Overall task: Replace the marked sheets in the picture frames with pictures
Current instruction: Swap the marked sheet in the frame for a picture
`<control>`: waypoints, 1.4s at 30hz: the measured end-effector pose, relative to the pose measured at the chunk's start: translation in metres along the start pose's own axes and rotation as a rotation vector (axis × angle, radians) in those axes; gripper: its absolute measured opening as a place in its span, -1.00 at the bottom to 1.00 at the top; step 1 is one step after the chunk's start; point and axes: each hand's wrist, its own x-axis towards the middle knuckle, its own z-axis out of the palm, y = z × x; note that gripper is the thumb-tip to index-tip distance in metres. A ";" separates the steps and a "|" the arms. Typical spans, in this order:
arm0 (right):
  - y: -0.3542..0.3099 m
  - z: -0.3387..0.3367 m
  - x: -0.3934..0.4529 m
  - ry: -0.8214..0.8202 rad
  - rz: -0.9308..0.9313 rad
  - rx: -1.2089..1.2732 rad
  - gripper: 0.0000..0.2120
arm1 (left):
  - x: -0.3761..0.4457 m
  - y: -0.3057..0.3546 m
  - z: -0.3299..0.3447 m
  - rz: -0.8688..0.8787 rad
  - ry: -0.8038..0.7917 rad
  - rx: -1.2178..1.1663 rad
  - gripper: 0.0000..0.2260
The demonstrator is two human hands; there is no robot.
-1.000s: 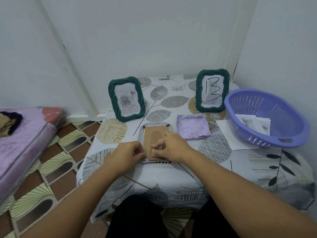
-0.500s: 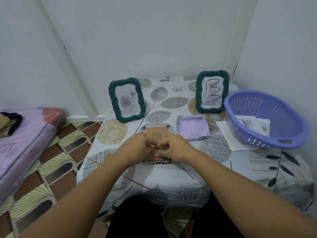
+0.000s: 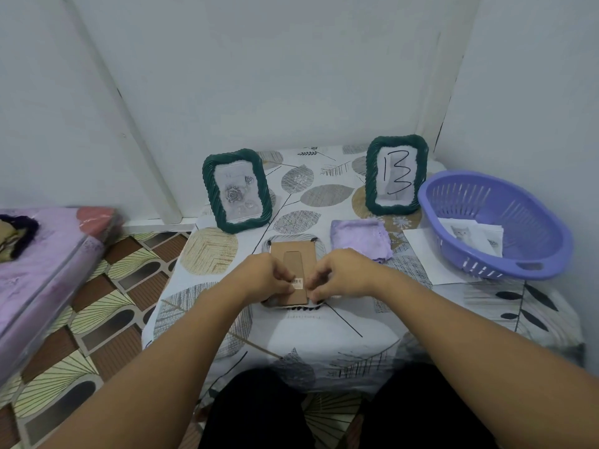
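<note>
Item one: face-down frame [image 3: 293, 273], cardboard back up, lay on the bench [image 3: 324, 332] directly before you, presumably so its backing could be worked. Your left hand [image 3: 264, 276] and right hand [image 3: 340, 274] sat at its near end, fingers curled in against the backing near a small barcode label [image 3: 298, 282]; whether they pinched a tab or merely pressed, the view did not show.

Item two: green frame with rose picture [image 3: 237, 191], upright at rear left, apparently finished.

Item three: green frame with marked sheet "13" [image 3: 396, 175], upright at rear right, not yet changed.

Item four: purple basket [image 3: 492, 222], far right, held spare pictures [image 3: 475, 236] within reach. Purple cloth [image 3: 359, 239] lay beside the face-down frame.
</note>
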 end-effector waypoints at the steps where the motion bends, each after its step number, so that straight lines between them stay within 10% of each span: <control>1: -0.001 -0.001 0.001 -0.021 0.002 -0.045 -0.73 | 0.001 0.001 -0.001 -0.010 -0.002 0.005 -0.74; 42: 0.004 0.017 -0.001 0.139 -0.016 -0.115 -0.97 | 0.003 0.000 0.000 -0.016 -0.009 -0.045 -0.79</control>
